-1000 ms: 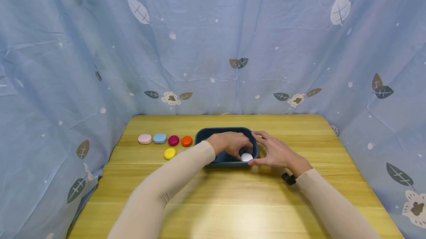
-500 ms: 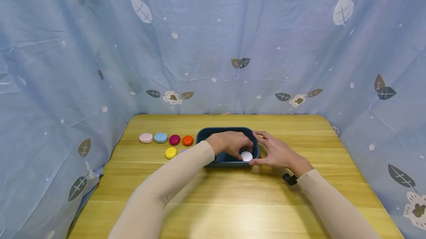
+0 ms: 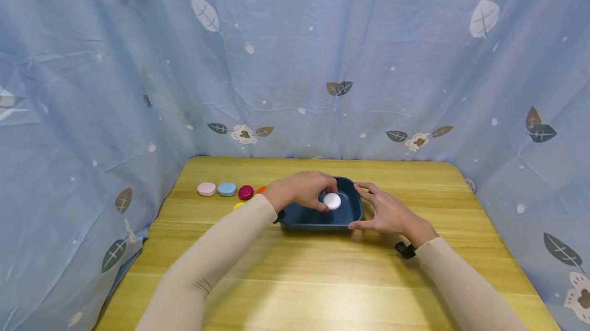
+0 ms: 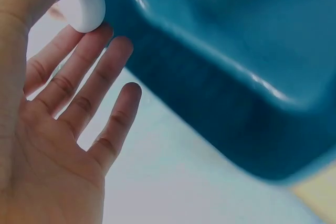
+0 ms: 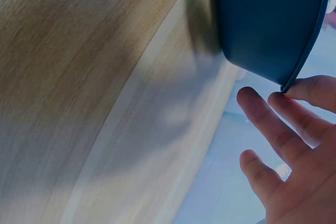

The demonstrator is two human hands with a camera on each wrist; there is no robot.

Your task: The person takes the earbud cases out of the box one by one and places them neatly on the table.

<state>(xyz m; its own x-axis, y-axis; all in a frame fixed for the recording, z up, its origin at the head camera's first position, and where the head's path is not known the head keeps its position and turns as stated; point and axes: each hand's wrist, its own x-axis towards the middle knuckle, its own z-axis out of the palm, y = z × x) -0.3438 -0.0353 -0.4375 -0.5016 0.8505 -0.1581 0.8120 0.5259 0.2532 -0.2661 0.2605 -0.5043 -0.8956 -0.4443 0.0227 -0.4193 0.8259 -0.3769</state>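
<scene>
Pinched in my left hand (image 3: 308, 188) is a smooth white rounded disc (image 3: 332, 201), raised over a dark blue rectangular bin (image 3: 318, 227). In the left wrist view the thumb and fingertips meet at the white disc (image 4: 90, 6), while the other fingers stretch out beside the bin (image 4: 226, 124). My right hand (image 3: 392, 213) holds the bin's right end, thumb at the near corner and fingers at the far one. Close up in the right wrist view, a fingertip (image 5: 302, 88) presses the bin's rim corner, and other fingers extend past it.
Left of the bin on the wooden table (image 3: 322, 285) lie a pink oval (image 3: 206, 189), a blue oval (image 3: 227, 189), a magenta round piece (image 3: 246, 192), an orange one (image 3: 261, 189) and a yellow one (image 3: 238, 205), partly behind the left arm. A patterned blue curtain (image 3: 295, 64) surrounds the table.
My left hand has lifted the white disc from the bin's near right corner, up and to the left. Its forearm now covers more of the coloured pieces. The right hand stays on the bin.
</scene>
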